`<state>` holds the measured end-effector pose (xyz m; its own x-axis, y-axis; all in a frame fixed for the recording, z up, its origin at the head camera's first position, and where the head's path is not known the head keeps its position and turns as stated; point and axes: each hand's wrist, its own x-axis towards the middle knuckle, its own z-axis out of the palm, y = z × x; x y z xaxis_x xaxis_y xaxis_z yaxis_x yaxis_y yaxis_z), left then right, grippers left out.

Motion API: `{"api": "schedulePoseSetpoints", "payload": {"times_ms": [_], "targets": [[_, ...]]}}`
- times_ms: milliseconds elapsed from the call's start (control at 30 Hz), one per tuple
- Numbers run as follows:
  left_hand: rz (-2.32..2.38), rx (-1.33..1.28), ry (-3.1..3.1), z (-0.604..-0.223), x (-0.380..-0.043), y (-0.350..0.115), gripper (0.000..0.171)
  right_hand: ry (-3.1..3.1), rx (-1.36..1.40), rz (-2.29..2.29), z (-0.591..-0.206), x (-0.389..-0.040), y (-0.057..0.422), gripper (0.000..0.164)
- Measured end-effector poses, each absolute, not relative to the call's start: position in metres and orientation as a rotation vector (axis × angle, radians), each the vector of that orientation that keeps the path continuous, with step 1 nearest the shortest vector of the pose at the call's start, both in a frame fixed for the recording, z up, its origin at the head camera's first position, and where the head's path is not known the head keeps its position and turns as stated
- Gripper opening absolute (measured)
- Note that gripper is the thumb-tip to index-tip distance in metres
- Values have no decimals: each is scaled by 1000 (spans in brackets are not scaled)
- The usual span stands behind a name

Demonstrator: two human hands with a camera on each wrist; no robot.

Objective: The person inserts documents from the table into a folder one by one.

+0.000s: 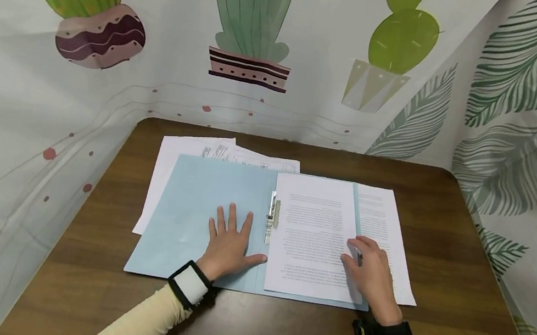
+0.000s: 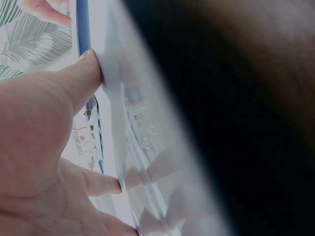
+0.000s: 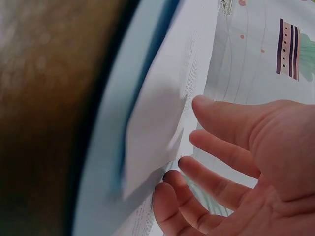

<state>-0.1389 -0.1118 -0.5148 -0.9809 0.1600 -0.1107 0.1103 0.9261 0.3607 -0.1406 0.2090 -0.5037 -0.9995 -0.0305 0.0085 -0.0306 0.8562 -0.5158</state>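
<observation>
A light blue folder (image 1: 195, 198) lies opened out on the table, with a metal clip (image 1: 270, 217) along its fold. Printed sheets (image 1: 315, 211) cover its right half. My left hand (image 1: 226, 248) rests with spread fingers on the bare left cover, thumb tip near the fold. At the right edge of the sheets is my right hand (image 1: 375, 276), fingers loosely bent. In the right wrist view its thumb and fingers stand apart, close to the lifted corner of the paper (image 3: 155, 118), with nothing pinched between them.
Loose papers (image 1: 163, 177) stick out from under the folder at the left and back. Another printed sheet (image 1: 391, 242) shows beyond its right edge. The brown wooden table (image 1: 436, 264) ends at a wall covering (image 1: 167, 95) printed with cacti and leaves.
</observation>
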Motion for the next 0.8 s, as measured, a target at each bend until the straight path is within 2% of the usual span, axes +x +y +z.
{"api": "schedulePoseSetpoints", "payload": {"times_ms": [800], "targets": [[513, 208, 2958, -516, -141, -112, 110, -3051, 47, 815, -504, -141, 207, 40]]}}
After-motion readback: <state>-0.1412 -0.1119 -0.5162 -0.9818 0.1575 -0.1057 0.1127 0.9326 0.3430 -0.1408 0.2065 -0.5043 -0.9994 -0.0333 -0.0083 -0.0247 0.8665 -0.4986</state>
